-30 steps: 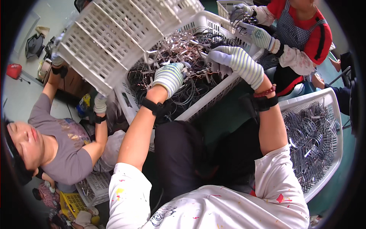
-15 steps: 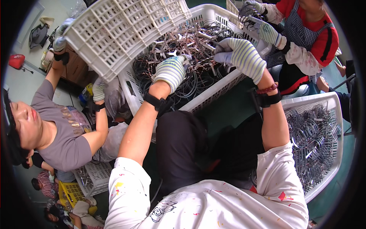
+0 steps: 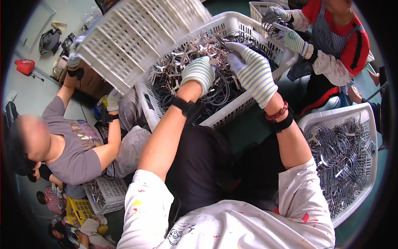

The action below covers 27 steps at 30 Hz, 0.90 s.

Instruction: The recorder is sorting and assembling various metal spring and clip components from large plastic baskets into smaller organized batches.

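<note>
Two gloved hands reach forward from the person's lap into a white plastic crate point(image 3: 253, 106) that stands just ahead of the knees. Nearest of all is the paint-flecked white shirt and the dark trousers, with both bare forearms rising from them, each with a dark strap at the wrist; the right wrist also carries a bead bracelet point(image 3: 277, 113).

To the right, beside the right arm, a second white basket point(image 3: 365, 124) holds neatly coiled grey wire loops.

The left hand point(image 3: 199, 71), in a striped knit glove, is curled downward with its fingers buried in the tangle of dark cables and metal clips point(image 3: 195, 50) that fills the crate; whether it has closed on any piece I cannot tell. The right hand point(image 3: 252, 70), gloved the same way, lies just beside it, knuckles up, fingers pointed into the same heap and touching the cables; its grip is likewise hidden. The two hands are near each other but apart.

At the left a person in a grey shirt, seated low, lifts another white crate point(image 3: 137, 37) tilted over the far rim of the filled one, gloved hands on its underside. At the far right a person in red sleeves and a checked apron handles a bundle of wire point(image 3: 271, 18) with striped gloves.
</note>
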{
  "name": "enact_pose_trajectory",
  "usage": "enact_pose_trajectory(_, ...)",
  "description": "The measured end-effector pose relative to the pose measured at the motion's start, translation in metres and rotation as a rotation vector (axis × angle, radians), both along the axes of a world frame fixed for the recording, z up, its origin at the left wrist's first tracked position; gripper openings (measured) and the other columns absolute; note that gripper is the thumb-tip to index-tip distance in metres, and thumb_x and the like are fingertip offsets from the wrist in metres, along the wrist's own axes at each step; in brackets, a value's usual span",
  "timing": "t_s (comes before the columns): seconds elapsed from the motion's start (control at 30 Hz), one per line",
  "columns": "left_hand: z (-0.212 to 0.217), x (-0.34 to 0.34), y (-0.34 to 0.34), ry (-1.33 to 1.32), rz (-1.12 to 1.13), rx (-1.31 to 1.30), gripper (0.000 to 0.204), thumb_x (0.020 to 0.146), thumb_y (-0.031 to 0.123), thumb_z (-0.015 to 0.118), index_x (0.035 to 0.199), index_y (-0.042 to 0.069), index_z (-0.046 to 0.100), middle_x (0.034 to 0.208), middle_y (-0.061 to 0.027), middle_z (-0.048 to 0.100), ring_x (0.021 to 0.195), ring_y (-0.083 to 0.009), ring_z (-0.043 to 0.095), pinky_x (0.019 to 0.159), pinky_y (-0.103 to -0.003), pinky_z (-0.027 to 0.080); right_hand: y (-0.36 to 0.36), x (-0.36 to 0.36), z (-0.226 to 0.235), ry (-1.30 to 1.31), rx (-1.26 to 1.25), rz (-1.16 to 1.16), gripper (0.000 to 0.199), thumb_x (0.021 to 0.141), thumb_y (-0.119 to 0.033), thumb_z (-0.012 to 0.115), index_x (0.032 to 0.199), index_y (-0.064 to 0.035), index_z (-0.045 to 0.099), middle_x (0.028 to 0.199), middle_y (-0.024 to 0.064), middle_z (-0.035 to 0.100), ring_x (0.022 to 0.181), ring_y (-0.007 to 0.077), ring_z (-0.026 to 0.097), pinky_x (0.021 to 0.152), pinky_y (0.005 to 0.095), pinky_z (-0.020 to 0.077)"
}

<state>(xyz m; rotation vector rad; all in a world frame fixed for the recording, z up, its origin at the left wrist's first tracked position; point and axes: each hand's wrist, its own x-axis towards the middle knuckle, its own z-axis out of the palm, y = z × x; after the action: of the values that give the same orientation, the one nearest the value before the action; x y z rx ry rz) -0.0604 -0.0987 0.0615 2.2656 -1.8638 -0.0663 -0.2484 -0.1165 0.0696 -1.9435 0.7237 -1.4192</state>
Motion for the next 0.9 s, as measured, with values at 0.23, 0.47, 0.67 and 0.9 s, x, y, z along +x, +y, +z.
enact_pose_trajectory(0.23,-0.035,-0.034,-0.027,0.209,-0.110,-0.201,0.030,0.092,0.025,0.060,0.112,0.004,0.069,0.117,-0.0222,0.070,0.111,-0.0415,0.066,0.094,-0.047,0.054,0.003,-0.002,0.010,0.213,-0.330,-0.377,0.028,0.085,-0.023,0.076,0.108,-0.0085,0.075,0.090,0.0142,0.073,0.082,0.0302,0.071,0.077,0.0392,0.0561)
enact_pose_trajectory(0.47,-0.023,-0.029,-0.019,0.603,-0.138,-0.253,0.026,0.095,0.018,0.061,0.114,0.003,0.067,0.095,-0.0216,0.074,0.082,-0.0363,0.071,0.073,-0.044,0.058,-0.001,-0.001,0.009,-0.022,-0.275,-0.139,0.036,0.085,-0.020,0.076,0.119,-0.0102,0.071,0.079,0.0127,0.070,0.073,0.0290,0.069,0.075,0.0359,0.0560)
enact_pose_trajectory(0.67,0.004,-0.022,0.018,1.611,-0.198,0.060,0.016,0.102,0.021,0.059,0.111,0.008,0.064,0.081,-0.0044,0.068,0.052,-0.0034,0.044,0.046,-0.019,0.037,-0.043,-0.026,0.003,-0.399,0.204,0.235,0.073,0.088,-0.016,0.079,0.151,-0.0037,0.044,0.121,0.0140,0.067,0.101,0.0190,0.067,0.090,0.0316,0.0552)
enact_pose_trajectory(0.9,0.001,-0.006,0.025,1.855,-0.444,0.246,0.030,0.101,0.026,0.062,0.122,0.004,0.064,0.084,-0.0032,0.061,0.052,0.0003,0.040,0.045,-0.015,0.032,-0.023,-0.007,0.017,-0.050,-0.083,0.143,0.061,0.073,-0.021,0.090,0.126,-0.0015,0.065,0.115,0.0141,0.071,0.110,0.0230,0.069,0.095,0.0355,0.0532)
